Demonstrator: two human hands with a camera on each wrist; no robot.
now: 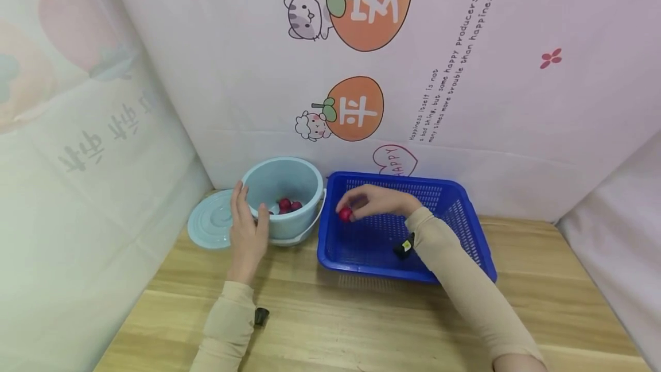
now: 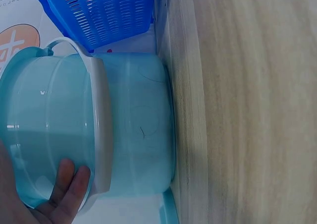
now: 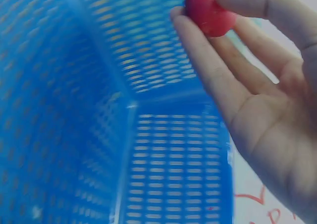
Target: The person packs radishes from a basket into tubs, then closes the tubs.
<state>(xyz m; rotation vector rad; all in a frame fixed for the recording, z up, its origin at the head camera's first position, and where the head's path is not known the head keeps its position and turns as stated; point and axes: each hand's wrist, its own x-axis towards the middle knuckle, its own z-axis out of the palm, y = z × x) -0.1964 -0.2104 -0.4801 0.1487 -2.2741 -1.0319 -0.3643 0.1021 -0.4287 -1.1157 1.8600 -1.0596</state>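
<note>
My right hand (image 1: 374, 201) pinches a small round red fruit (image 1: 345, 214) between thumb and fingertips, over the left part of the blue plastic basket (image 1: 403, 277). The right wrist view shows the smooth red fruit (image 3: 210, 11) at the fingertips, with the basket's slotted walls around it. The left hand (image 1: 249, 240) rests against the near-left side of the light blue bucket (image 1: 296, 225), its fingers fairly straight and its thumb at the rim. Two of its fingers (image 2: 77, 189) touch the bucket's outer wall beside the white handle (image 2: 103, 125). Several red fruits (image 1: 286, 205) lie inside the bucket.
A round light blue lid (image 1: 209, 220) lies on the wooden table (image 1: 330, 326), left of the bucket. The basket stands close to the bucket's right. A printed white cloth (image 1: 248, 73) hangs behind both. Black wrist devices (image 1: 261, 317) are on the forearms.
</note>
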